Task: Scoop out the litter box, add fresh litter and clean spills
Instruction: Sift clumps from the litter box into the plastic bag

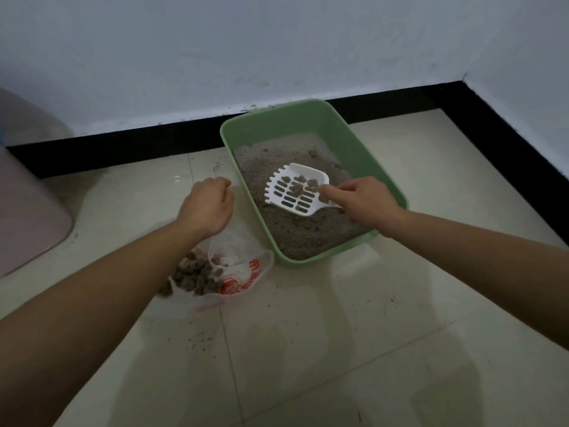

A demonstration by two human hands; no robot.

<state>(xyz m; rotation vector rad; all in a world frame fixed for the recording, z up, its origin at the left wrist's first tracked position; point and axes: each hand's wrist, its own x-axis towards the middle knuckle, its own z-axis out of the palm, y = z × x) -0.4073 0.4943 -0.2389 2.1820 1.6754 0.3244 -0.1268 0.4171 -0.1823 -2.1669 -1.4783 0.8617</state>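
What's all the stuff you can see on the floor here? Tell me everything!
litter box: one, green, on the floor by the wall
litter: grey, inside the litter box
scoop: one, white, slotted, above the litter
clumps on scoop: several, grey-brown
plastic bag: one, whitish with red print, left of the box
clumps in bag: many, grey-brown
spilled grains: scattered, dark, on the floor near the bag
pink object: one, far left, cannot tell what
floor: cream tiles
skirting: black, along the wall
wall: white
left hand: fingers curled, above the bag
right hand: grips the scoop's handle
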